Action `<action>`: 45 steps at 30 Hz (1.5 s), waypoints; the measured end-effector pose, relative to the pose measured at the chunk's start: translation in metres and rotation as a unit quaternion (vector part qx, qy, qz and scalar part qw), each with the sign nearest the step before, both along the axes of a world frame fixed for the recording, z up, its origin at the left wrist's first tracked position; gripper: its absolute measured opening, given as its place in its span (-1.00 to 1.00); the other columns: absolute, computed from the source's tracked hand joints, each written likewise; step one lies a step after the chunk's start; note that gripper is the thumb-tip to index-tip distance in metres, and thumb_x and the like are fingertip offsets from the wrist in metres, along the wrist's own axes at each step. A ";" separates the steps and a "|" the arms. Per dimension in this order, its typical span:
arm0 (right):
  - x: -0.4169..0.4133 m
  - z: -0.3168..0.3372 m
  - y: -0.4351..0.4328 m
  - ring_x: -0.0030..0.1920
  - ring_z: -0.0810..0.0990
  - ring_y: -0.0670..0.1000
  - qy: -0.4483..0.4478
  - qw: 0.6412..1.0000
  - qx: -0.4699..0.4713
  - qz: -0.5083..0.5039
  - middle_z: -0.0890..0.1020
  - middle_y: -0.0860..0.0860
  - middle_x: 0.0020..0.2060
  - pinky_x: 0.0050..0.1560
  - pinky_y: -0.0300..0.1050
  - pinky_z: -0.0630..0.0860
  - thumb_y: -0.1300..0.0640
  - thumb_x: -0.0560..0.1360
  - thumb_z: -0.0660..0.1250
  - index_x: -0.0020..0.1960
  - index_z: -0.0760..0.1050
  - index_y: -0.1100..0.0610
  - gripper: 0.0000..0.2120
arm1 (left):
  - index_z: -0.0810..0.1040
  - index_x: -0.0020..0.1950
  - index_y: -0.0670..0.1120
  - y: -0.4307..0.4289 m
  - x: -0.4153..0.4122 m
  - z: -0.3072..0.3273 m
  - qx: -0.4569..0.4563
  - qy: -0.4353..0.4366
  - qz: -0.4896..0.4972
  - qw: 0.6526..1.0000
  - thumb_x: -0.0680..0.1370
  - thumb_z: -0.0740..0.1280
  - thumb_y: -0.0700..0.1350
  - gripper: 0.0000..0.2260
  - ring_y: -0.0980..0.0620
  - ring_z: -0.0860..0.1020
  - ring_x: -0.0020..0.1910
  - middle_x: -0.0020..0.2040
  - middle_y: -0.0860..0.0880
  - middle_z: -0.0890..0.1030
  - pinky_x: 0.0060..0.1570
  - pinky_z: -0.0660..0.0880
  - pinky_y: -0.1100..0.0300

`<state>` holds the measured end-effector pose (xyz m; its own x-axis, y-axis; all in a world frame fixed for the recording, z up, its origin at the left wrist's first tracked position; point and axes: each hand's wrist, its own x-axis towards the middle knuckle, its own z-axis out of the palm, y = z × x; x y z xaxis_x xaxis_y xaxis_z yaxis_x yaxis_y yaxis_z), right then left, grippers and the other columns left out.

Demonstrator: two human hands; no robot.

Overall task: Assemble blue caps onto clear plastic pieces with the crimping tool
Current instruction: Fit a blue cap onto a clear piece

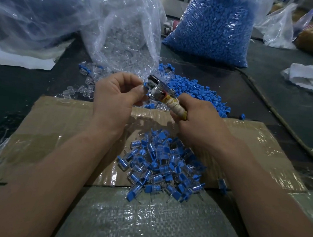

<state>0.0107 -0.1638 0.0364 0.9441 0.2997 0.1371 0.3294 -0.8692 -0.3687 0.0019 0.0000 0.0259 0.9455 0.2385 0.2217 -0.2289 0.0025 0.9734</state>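
Blue cap [145, 84] at crimping tool [160, 93]

Assembly workshop: bulk parts bags [210, 28], cardboard [59, 130] work surface.

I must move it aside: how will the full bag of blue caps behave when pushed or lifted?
The bag of blue caps looks packed full, so probably heavy. Its thin clear film may sag or tear if lifted by the top. Pushed, it would likely slump, not slide.

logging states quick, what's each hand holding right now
Left hand: pinches a blue cap at the crimping tool head.
Right hand: grips the crimping tool's wrapped handle.
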 end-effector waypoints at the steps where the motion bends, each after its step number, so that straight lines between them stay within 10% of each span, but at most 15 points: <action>1: 0.000 0.000 0.000 -0.29 0.38 -0.08 -0.004 1.000 -0.001 -0.001 0.40 -0.13 -0.31 -0.37 -0.22 0.26 0.15 0.48 0.28 -0.10 0.32 0.01 -0.88 | 0.53 -0.21 -0.14 0.000 0.000 0.000 -0.003 0.000 0.001 1.000 0.46 0.33 -0.36 -0.86 0.13 0.58 -0.37 -0.31 -0.04 0.58 -0.26 0.57 0.27; 21: 0.011 0.004 -0.022 -0.22 0.36 -0.15 0.043 0.998 -0.013 0.043 0.36 -0.21 -0.23 -0.29 -0.31 0.22 0.23 0.45 0.32 -0.02 0.33 -0.05 -0.75 | 0.55 -0.18 -0.09 0.011 0.005 0.002 -0.046 0.007 0.056 0.997 0.48 0.31 -0.31 -0.86 0.16 0.59 -0.32 -0.26 -0.02 0.61 -0.28 0.50 0.36; 36: 0.010 0.006 -0.029 -0.15 0.40 -0.22 0.126 0.990 -0.048 0.042 0.43 -0.26 -0.19 -0.13 -0.15 0.32 -0.06 0.22 0.54 0.06 0.42 -0.14 -0.53 | 0.63 -0.33 -0.19 0.003 -0.012 0.008 0.072 0.092 -0.335 0.935 0.23 0.43 -0.20 -0.92 0.19 0.44 -0.55 -0.48 -0.01 0.58 -0.55 0.34 0.39; 45: 0.011 0.010 -0.036 -0.06 0.43 -0.18 0.156 0.986 -0.048 0.041 0.42 -0.28 -0.13 -0.15 -0.31 0.33 -0.27 0.33 0.32 0.24 0.44 -0.07 -0.47 | 0.59 0.08 -0.05 0.013 0.013 -0.013 0.241 0.039 0.092 0.965 0.49 0.31 -0.30 -0.76 0.08 0.56 -0.06 -0.02 -0.05 0.62 0.09 0.51 0.11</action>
<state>0.0215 -0.1995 0.0468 0.9082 0.3740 -0.1880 0.2837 -0.8802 -0.3805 0.0147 0.0127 0.0131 0.9153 0.2913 0.2782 -0.1080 -0.4880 0.8661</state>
